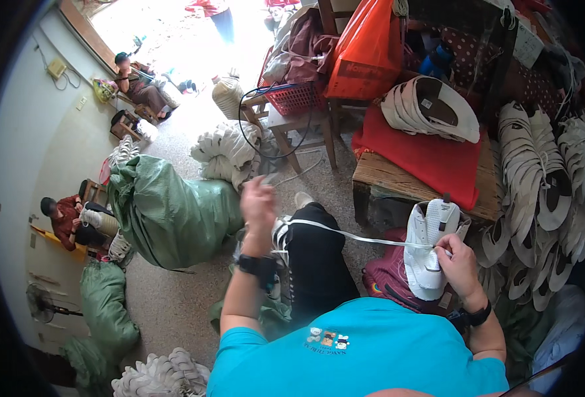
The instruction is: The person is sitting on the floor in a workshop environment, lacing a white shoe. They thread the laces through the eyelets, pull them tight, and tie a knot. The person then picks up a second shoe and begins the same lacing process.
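A white shoe upper [424, 264] stands on a dark pink bag [388, 274] at my right side. My right hand [459, 263] is at its side, thumb and finger pinched on a flat white shoelace [365, 239]. That lace runs across my dark-trousered leg [319, 258] to a bunch of white laces [280, 235] beside my left knee. My left hand [259, 202] is raised left of the knee, above the laces. Motion smears its fingers, so whether it holds anything cannot be made out.
A wooden bench [398, 175] with red cloth [411, 155] and stacked shoe pieces [431, 109] stands ahead right. Shoe uppers [537, 178] hang at the far right. A large green sack [173, 205] lies left. Two people [67, 221] sit along the left wall.
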A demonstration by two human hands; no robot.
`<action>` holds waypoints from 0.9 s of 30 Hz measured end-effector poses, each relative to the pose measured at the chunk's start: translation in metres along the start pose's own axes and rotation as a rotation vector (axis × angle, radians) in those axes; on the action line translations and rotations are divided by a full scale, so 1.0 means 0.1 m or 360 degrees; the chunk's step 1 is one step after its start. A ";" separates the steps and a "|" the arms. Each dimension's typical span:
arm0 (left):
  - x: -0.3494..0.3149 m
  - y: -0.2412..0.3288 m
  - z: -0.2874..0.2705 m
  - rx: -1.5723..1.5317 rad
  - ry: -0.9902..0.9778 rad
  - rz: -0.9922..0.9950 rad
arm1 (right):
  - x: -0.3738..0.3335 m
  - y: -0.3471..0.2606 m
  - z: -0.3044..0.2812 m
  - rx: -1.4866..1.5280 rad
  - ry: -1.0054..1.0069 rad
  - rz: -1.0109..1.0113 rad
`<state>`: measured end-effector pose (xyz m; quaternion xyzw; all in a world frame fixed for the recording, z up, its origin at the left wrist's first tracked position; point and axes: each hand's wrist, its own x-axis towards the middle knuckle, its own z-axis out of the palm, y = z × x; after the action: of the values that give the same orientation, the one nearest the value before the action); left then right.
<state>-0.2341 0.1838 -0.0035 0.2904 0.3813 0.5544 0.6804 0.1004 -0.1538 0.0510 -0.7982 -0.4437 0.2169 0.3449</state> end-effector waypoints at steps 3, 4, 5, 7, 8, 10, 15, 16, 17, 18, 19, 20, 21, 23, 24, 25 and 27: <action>-0.63 -0.41 0.78 0.0472 -0.0686 -0.0306 | 0.01 -0.01 -0.01 -0.0001 -0.0018 -0.0019; -0.82 -0.55 0.98 0.0564 -0.0879 -0.0422 | 0.02 0.06 -0.01 -0.0029 -0.0079 -0.0047; -0.97 -0.74 1.10 0.0608 -0.0964 -0.0505 | -0.01 0.09 0.00 0.0010 -0.0039 -0.0070; -1.24 -1.08 1.29 0.0447 -0.1170 -0.0621 | -0.06 0.15 0.02 0.0088 0.0055 -0.0108; -1.35 -1.24 1.35 0.0356 -0.1195 -0.0665 | -0.11 0.25 0.02 0.0161 0.0104 -0.0135; -1.51 -1.37 1.45 0.0329 -0.1195 -0.0664 | -0.21 0.36 -0.04 0.0118 0.0182 -0.0039; -1.65 -1.85 1.39 0.0257 -0.1114 -0.0531 | -0.43 0.85 -0.22 -0.0045 0.0105 0.0083; -1.69 -1.88 1.38 0.0303 -0.1111 -0.0492 | -0.46 0.97 -0.20 -0.0102 0.0163 0.0034; -1.70 -1.91 1.36 0.0347 -0.1105 -0.0453 | -0.51 1.06 -0.23 -0.0308 0.0188 -0.0098; -1.74 -1.87 1.38 0.0427 -0.1099 -0.0458 | -0.53 1.12 -0.25 -0.0506 0.0213 -0.0235; -1.75 -1.89 1.36 0.0431 -0.1137 -0.0466 | -0.58 1.19 -0.29 -0.0716 0.0240 -0.0365; -1.75 -1.94 1.32 0.0435 -0.1174 -0.0473 | -0.63 1.36 -0.29 -0.0879 0.0278 -0.0362; -1.74 -1.95 1.31 0.0444 -0.1211 -0.0474 | -0.68 1.52 -0.27 -0.0790 0.0235 -0.0154; -1.76 -1.78 1.37 0.0680 -0.1204 -0.0544 | -0.74 1.79 -0.25 -0.0616 0.0156 0.0260; -1.76 -1.72 1.39 0.0739 -0.1202 -0.0554 | -0.70 1.83 -0.30 -0.0405 0.0000 0.0515; -1.75 -1.69 1.40 0.0798 -0.1208 -0.0570 | -0.70 1.96 -0.32 0.0050 0.0053 0.0737; -1.72 -1.76 1.38 0.0823 -0.1266 -0.0386 | -0.72 2.16 -0.27 0.0979 0.0144 0.1147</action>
<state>-0.0409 -0.0188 -0.0389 0.5926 0.2481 0.2045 0.7385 0.2021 -0.3047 -0.0884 -0.7709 -0.0383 0.4088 0.4870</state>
